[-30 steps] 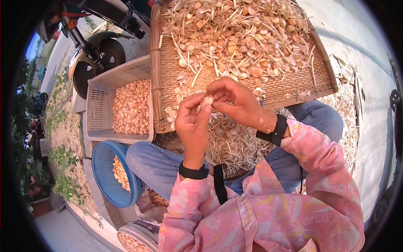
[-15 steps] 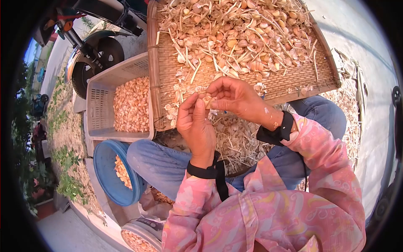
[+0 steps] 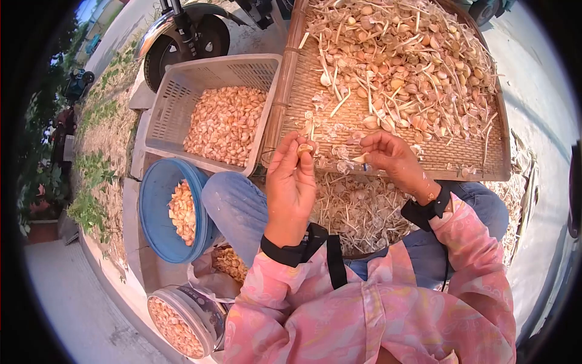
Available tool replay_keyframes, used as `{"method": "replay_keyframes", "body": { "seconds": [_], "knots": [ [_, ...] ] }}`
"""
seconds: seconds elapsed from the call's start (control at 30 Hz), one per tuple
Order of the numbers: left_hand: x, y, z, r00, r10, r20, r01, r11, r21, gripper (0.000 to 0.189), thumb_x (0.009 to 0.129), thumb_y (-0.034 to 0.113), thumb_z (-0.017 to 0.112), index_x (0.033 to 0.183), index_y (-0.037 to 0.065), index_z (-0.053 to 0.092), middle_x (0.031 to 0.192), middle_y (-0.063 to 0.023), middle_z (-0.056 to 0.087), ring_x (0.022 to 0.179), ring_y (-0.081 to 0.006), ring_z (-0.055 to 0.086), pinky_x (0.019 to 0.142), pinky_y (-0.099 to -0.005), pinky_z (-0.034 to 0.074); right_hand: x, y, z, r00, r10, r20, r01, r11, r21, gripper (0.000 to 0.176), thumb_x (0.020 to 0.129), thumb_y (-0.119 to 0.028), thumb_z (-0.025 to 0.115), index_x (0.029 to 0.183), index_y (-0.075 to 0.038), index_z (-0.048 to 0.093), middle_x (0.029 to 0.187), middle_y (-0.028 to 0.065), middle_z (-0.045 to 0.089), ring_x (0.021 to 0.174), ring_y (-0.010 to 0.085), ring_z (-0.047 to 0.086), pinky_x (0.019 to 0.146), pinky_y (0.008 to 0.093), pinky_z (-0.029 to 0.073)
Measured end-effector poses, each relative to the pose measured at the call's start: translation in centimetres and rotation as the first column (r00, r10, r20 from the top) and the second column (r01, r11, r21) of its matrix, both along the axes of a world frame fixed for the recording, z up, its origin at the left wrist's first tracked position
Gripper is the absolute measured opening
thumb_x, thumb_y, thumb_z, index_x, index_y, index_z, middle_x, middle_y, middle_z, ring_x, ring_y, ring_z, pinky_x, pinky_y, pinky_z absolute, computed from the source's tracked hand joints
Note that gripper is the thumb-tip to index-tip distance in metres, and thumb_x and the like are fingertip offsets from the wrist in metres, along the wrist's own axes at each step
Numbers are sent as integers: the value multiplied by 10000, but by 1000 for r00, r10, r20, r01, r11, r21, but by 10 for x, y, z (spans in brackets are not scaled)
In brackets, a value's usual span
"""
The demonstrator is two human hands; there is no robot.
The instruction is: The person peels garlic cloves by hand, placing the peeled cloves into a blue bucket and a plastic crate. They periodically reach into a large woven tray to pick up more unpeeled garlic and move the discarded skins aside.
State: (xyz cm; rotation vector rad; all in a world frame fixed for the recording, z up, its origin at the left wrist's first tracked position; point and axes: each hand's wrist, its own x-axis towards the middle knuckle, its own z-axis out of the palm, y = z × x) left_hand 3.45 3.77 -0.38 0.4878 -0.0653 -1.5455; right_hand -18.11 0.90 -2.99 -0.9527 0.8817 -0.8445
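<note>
My left hand [image 3: 290, 197] pinches a garlic clove [image 3: 305, 148] between thumb and fingertips, just off the near edge of the woven bamboo tray [image 3: 296, 118]. My right hand [image 3: 397, 162] is a short way to the right, thumb and fingers closed on a small pale pointed piece [image 3: 360, 159]. Its kind is too small to tell, and a spot of blue shows beneath it. On the tray lies a heap of unpeeled garlic cloves [image 3: 418, 73] with dry stems and loose skins.
Left of the tray stands a pale plastic crate [image 3: 167, 124] of cloves. Nearer are a blue bucket [image 3: 151, 227] with pale cloves, a bag [image 3: 209, 276] and a round tub [image 3: 203, 330]. Skins and stems [image 3: 357, 209] lie between my knees. A wheel [image 3: 209, 42] stands behind.
My hands have moved apart, the left keeping the clove and the right drawing away to the right. The view has shifted left, bringing more of the crate and tubs into sight.
</note>
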Motion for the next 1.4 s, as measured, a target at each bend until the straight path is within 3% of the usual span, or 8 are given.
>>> {"method": "replay_keyframes", "body": {
  "seconds": [0.17, 0.33, 0.43, 0.53, 0.6, 0.77, 1.13, 1.4],
  "knots": [
    [112, 67, 25, 970, 169, 175, -161, 985, -62, 253, 874, -46, 480, 1125, -82, 475, 986, -165, 561, 912, -255, 568, 751, -233, 567, 13, 0, -22, 999, -8, -38, 15, 977, 211, 181, 827, -65, 601, 1002, -65, 557, 871, -9, 599, 791, 84, 568, 651, 201, 461],
    [207, 157, 25, 587, 314, 746, -507, 861, 36, 205, 865, 0, 532, 1063, -40, 560, 891, -119, 615, 782, -175, 627, 663, -191, 533, 112, -33, 5, 982, 12, 187, -29, 996, 89, 254, 865, -140, 588, 1068, 3, 538, 997, 75, 607, 890, 146, 600, 769, 236, 486],
    [244, 203, -2, 98, -191, 977, -601, 771, 211, 166, 872, 44, 529, 1008, -28, 593, 845, -99, 618, 765, -155, 617, 632, -208, 501, 164, -54, 43, 951, 212, 227, -176, 970, -166, 324, 894, -197, 550, 1112, 40, 512, 1094, 123, 589, 981, 180, 591, 854, 265, 467],
    [258, 233, -25, -636, -510, 579, -510, 841, 180, 161, 873, 99, 535, 936, -29, 609, 810, -71, 614, 735, -113, 581, 620, -218, 463, 161, -57, 48, 959, 273, -80, -284, 917, -281, 340, 897, -230, 546, 1124, 21, 514, 1092, 115, 598, 986, 172, 591, 833, 261, 464],
    [232, 197, -1, -200, -443, 874, -515, 806, 291, 180, 874, 131, 543, 896, -35, 609, 791, -42, 610, 701, -80, 536, 616, -209, 433, 123, -53, 28, 942, 245, -229, -301, 918, -257, 278, 890, -221, 559, 1074, -12, 545, 981, 73, 629, 891, 133, 604, 762, 243, 464],
    [115, 34, 38, -37, -41, 998, 60, 997, 43, 161, 874, 132, 563, 903, -20, 609, 758, -11, 600, 663, -66, 513, 598, -199, 409, 20, -20, -17, 902, 315, -294, -336, 942, -20, 94, 881, -101, 514, 878, -12, 545, 791, 19, 582, 718, 93, 561, 635, 238, 456],
    [-42, -193, -55, -656, 336, 675, 545, 830, 117, 286, 711, 35, 572, 991, 15, 620, 980, -178, 549, 859, -349, 563, 758, -387, 450, -6, -6, -15, 903, 221, -368, -302, 936, -181, 53, 838, -81, 544, 853, -31, 554, 712, 22, 564, 659, 109, 533, 614, 266, 446],
    [-17, -138, -48, -563, 178, 807, 383, 921, 64, 176, 716, 51, 593, 881, -4, 619, 970, -193, 564, 869, -359, 574, 757, -425, 454, -11, 7, -15, 826, 191, -530, -382, 881, -278, 119, 804, -142, 546, 872, -45, 558, 735, 114, 584, 662, 259, 569, 611, 358, 443]
  ]
}}
